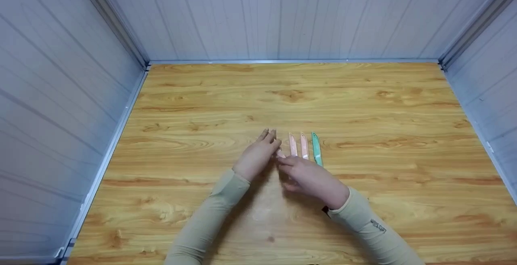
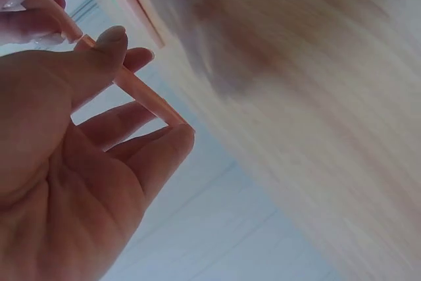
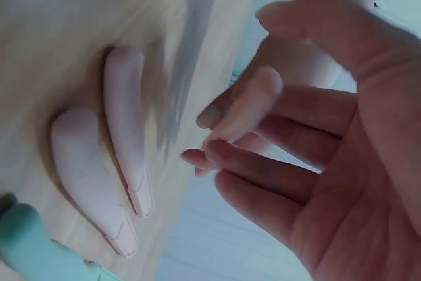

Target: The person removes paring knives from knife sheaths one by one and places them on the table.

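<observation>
My left hand (image 1: pixel 255 158) pinches a pink sheathed knife (image 2: pixel 150 99) between thumb and fingers. It is tilted, with its sheath end at my left fingertips. Its rounded handle (image 3: pixel 247 106) reaches across to my right hand (image 1: pixel 309 176). There the right fingers touch the handle, while the thumb stands apart from it. Just right of the hands lie two more pink sheathed knives (image 1: pixel 293 144) and a green sheathed knife (image 1: pixel 316 148), roughly side by side. My right hand partly hides their handles in the head view; the right wrist view shows curved pink handles.
The wood-grain table (image 1: pixel 194 91) carries all the knives near its middle. Pale panel walls (image 1: pixel 258 18) enclose it at the back, left and right, with metal strips along the edges. Light sleeves (image 1: pixel 202 228) cover both forearms.
</observation>
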{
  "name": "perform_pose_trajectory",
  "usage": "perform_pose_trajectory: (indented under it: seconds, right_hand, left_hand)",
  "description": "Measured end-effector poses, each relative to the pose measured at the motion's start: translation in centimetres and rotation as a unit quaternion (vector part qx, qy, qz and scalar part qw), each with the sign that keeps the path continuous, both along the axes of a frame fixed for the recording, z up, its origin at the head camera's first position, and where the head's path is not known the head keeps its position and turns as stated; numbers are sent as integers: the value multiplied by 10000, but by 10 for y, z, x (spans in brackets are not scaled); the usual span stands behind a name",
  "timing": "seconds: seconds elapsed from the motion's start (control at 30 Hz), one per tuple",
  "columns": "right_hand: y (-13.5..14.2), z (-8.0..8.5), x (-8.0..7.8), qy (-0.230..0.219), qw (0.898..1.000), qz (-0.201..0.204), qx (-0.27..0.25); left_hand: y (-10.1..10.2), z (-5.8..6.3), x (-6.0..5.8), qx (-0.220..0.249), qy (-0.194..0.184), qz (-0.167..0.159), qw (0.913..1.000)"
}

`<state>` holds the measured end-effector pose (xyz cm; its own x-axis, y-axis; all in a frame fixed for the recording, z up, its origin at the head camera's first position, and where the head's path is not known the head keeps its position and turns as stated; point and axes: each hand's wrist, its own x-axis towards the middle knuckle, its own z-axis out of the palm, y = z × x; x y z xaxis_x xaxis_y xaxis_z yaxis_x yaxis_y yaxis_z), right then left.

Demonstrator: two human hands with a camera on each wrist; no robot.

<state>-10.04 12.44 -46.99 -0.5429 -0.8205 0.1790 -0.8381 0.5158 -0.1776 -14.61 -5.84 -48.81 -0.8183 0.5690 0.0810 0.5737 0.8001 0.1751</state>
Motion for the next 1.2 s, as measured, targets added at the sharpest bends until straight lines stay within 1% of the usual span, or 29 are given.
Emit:
perform_pose_trajectory:
  seconds: [0.07, 0.13, 0.23, 0.33, 0.63, 0.73, 0.9, 1.03, 1.2]
  right_hand:
    - [1, -1, 0, 137, 9999, -62, -63]
    - [3, -1, 1, 177, 9996, -96, -179]
    - [5, 0, 1, 255, 9990, -65, -348]
    - [9, 2, 2, 330, 9984, -30, -455]
    - [21, 8, 7, 336, 9976, -161, -579]
    - [25, 11, 9, 261, 9973, -273, -625]
    - [32, 15, 11, 3, 9970, -398, -663]
    - [37, 17, 12, -52, 9966, -365, -742]
    - [43, 15, 11, -77, 9929, -227, -1167]
  left_hand:
    - [1, 2, 1, -22, 51, 27, 10000]
    - [3, 4, 2, -63, 92, 44, 9999]
    - [5, 7, 4, -159, 213, 58, 9996]
    - [6, 8, 6, -159, 309, 101, 9993]
    - [13, 14, 11, -91, 360, 228, 9990]
    - [16, 16, 12, -116, 415, 256, 9987]
    - [20, 17, 13, -245, 577, 239, 9977]
    - [22, 19, 15, -403, 760, 227, 9960]
    - [23, 22, 18, -355, 1047, 104, 9938]
